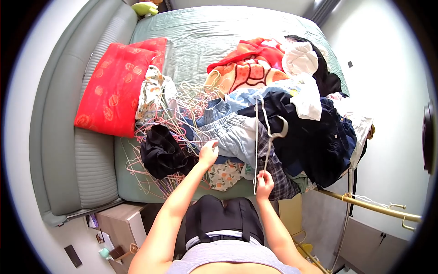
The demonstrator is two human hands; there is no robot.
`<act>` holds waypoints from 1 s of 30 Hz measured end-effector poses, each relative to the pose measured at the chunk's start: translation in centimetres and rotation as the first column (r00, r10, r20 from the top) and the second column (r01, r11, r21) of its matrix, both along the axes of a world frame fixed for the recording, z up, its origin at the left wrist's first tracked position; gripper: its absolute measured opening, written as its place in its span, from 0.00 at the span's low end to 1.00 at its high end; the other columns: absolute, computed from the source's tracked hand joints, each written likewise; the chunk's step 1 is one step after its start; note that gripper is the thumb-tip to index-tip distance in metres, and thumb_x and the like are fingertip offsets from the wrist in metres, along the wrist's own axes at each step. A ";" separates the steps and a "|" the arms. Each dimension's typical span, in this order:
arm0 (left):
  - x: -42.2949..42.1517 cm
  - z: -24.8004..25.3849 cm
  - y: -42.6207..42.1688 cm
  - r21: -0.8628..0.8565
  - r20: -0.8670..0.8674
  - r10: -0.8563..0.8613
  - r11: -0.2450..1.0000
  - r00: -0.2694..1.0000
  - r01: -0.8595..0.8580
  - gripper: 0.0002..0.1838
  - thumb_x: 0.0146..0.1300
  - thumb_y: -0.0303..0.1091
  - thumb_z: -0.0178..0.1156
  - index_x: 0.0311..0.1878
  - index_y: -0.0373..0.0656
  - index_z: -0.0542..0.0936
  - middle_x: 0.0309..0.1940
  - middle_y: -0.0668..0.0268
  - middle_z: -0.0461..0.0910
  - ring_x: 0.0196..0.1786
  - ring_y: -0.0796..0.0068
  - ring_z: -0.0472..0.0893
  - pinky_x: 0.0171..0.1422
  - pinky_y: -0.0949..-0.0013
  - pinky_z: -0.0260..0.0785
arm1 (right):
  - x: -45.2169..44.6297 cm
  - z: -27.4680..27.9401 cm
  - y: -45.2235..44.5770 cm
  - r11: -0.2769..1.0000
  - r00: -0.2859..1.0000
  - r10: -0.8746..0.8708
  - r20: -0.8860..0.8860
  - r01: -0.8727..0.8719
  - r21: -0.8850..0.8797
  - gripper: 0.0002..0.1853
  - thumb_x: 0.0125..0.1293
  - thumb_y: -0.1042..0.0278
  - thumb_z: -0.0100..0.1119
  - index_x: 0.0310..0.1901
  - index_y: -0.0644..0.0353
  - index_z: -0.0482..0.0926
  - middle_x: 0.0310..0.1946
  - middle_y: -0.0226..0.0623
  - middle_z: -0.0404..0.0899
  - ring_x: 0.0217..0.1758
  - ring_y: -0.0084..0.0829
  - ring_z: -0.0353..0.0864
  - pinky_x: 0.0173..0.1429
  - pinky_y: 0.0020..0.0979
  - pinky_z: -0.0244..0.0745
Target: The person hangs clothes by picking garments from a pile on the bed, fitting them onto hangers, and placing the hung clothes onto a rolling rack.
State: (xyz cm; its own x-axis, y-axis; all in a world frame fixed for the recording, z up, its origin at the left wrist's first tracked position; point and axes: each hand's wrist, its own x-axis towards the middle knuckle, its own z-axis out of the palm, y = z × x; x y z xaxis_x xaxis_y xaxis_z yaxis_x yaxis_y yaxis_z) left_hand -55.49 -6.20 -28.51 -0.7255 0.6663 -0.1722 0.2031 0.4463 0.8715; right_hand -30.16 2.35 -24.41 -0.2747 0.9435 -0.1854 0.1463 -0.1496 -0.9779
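Note:
My right hand (264, 185) is closed around a white clothes hanger (256, 146), which stands up over the clothes with its hook pointing right. My left hand (208, 154) has its fingers curled at the gathered waist of a light-blue denim garment (228, 134). Just left of that hand lies a bundled black garment (165, 153). Beneath the denim shows a white cloth with an orange fruit print (224, 177). Dark plaid fabric (280, 180) hangs beside my right hand at the bed's edge.
A tangle of coloured hangers (182, 109) lies near a red pillow (109, 91). Dark clothes (305, 141), a white garment (308, 98) and a red-orange blanket (248, 68) are heaped on the bed (196, 32). A gold rail (378, 210) stands at right, a cabinet (121, 223) at lower left.

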 end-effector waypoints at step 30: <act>-1.4 31.3 -4.5 0.312 -0.458 -0.242 0.857 0.855 0.410 0.16 0.38 0.23 0.60 0.36 0.37 0.80 0.29 0.61 0.81 0.33 0.71 0.81 0.41 0.70 0.72 | -3.0 10.5 2.1 0.709 0.824 0.307 -0.477 -0.532 -0.463 0.22 0.70 0.52 0.46 0.53 0.61 0.74 0.28 0.28 0.77 0.11 0.11 0.52 0.15 0.16 0.47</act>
State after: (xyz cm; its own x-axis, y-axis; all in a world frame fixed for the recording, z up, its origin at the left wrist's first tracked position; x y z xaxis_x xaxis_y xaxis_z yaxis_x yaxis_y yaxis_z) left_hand -56.85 -10.66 2.83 -0.4022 0.8251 0.3968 0.6331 -0.0625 0.7716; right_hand -33.18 4.45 -13.86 -0.7644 0.4672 -0.4444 0.0082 -0.6821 -0.7312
